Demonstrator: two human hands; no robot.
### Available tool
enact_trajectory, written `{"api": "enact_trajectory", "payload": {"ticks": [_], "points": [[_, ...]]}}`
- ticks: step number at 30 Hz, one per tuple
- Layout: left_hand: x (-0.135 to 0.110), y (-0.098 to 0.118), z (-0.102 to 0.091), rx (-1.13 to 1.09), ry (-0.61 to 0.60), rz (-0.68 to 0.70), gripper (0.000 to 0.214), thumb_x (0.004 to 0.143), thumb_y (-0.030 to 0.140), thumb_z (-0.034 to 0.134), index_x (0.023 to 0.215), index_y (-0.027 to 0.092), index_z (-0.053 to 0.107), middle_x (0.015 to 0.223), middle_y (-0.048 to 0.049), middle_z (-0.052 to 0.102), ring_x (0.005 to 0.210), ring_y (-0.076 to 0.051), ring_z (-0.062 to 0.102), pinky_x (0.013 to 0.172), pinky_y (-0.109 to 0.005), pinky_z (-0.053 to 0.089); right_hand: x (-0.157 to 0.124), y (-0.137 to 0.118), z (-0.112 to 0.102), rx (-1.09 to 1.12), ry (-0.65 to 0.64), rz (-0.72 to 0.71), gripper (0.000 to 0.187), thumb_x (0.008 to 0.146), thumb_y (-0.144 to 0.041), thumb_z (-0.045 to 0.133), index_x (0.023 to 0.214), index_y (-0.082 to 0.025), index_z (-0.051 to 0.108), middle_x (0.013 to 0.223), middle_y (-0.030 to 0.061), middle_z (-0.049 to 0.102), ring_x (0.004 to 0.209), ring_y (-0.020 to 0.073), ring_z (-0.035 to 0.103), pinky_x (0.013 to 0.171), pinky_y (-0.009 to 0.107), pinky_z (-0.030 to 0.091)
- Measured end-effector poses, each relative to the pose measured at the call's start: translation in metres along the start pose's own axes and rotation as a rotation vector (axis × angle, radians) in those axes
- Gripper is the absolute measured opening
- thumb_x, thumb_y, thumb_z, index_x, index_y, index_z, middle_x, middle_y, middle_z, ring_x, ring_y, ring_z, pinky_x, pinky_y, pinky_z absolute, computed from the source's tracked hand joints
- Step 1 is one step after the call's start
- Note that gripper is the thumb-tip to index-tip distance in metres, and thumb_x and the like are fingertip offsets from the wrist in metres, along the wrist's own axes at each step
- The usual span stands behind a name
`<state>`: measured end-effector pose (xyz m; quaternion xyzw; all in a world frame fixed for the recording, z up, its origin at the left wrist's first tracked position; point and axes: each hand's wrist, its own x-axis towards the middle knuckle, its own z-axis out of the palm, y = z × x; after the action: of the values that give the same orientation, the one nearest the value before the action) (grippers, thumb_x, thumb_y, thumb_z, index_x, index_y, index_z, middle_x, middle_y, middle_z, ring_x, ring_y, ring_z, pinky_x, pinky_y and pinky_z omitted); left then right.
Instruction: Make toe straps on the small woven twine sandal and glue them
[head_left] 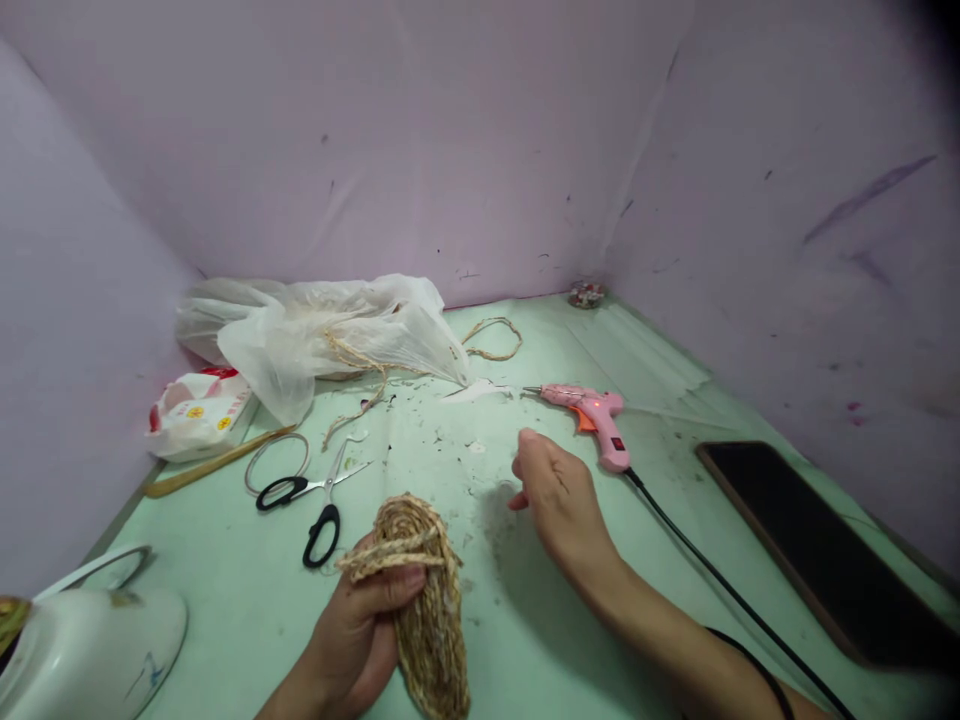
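Observation:
My left hand [360, 625] is closed around a small straw slipper [431, 640] made of coiled, braided straw, its rounded end pointing away from me. A braided straw strap [394, 553] crosses the slipper near that end, with my thumb pressed on it. My right hand [559, 490] hovers over the table to the right, fingers curled in, and no object shows in it. Just beyond it lies a pink hot glue gun [600, 410] on its side, nozzle to the left. Black-handled scissors [322, 490] rest with blades parted, left of the slipper.
A white plastic bag [337, 330] with straw cord [382, 385] lies at the back left, near a red-and-white packet [199, 415] and a wooden stick [217, 465]. A phone [817, 550] and the glue gun's cable [705, 560] lie right. A white vessel [112, 650] stands front left.

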<state>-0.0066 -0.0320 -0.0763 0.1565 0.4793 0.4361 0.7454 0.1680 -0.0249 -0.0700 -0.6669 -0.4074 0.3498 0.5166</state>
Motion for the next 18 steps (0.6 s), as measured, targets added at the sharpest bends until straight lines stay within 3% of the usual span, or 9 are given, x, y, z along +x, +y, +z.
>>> {"api": "enact_trajectory", "payload": {"ticks": [2, 4, 7, 9, 18], "points": [[0.002, -0.001, -0.002, 0.001, -0.004, -0.026, 0.032, 0.034, 0.006, 0.081, 0.063, 0.013, 0.068, 0.059, -0.0025, 0.069, 0.056, -0.016, 0.062, 0.055, -0.025, 0.052, -0.002, -0.002, 0.000, -0.073, -0.034, -0.042, 0.023, 0.080, -0.034, 0.046, 0.064, -0.019, 0.053, 0.064, -0.0015, 0.051, 0.052, 0.0108, 0.041, 0.051, 0.026, 0.041], [0.004, -0.002, -0.002, 0.004, -0.017, -0.035, 0.030, 0.035, 0.008, 0.081, 0.062, 0.013, 0.069, 0.061, -0.0027, 0.069, 0.057, -0.016, 0.063, 0.057, -0.026, 0.052, -0.005, -0.006, 0.001, -0.056, -0.149, -0.038, 0.014, 0.074, -0.029, 0.055, 0.079, -0.018, 0.062, 0.072, 0.0001, 0.058, 0.052, 0.0098, 0.045, 0.053, 0.026, 0.041], [0.004, -0.003, -0.003, 0.012, -0.071, -0.034, 0.030, 0.040, 0.010, 0.082, 0.067, 0.014, 0.070, 0.062, -0.0021, 0.069, 0.058, -0.016, 0.062, 0.057, -0.026, 0.052, -0.010, -0.012, 0.004, 0.166, -0.465, 0.136, 0.022, 0.072, -0.030, 0.057, 0.085, -0.015, 0.066, 0.067, 0.0008, 0.060, 0.045, 0.0080, 0.049, 0.048, 0.024, 0.041], [0.005, -0.003, -0.003, 0.025, -0.121, -0.027, 0.027, 0.045, 0.011, 0.080, 0.069, 0.014, 0.071, 0.064, -0.0030, 0.069, 0.059, -0.016, 0.062, 0.059, -0.027, 0.051, -0.012, -0.014, 0.007, 0.291, -0.603, 0.250, 0.023, 0.070, -0.032, 0.058, 0.080, -0.013, 0.068, 0.059, -0.0003, 0.060, 0.041, 0.0074, 0.050, 0.045, 0.023, 0.041], [0.005, -0.006, -0.001, 0.046, -0.269, -0.016, 0.021, 0.053, 0.013, 0.075, 0.073, 0.010, 0.070, 0.064, -0.0058, 0.068, 0.059, -0.018, 0.061, 0.061, -0.029, 0.050, -0.018, -0.011, 0.017, 0.449, -0.576, 0.341, 0.024, 0.060, -0.036, 0.064, 0.064, -0.014, 0.057, 0.044, -0.0053, 0.055, 0.036, 0.0065, 0.050, 0.039, 0.019, 0.042]]}}
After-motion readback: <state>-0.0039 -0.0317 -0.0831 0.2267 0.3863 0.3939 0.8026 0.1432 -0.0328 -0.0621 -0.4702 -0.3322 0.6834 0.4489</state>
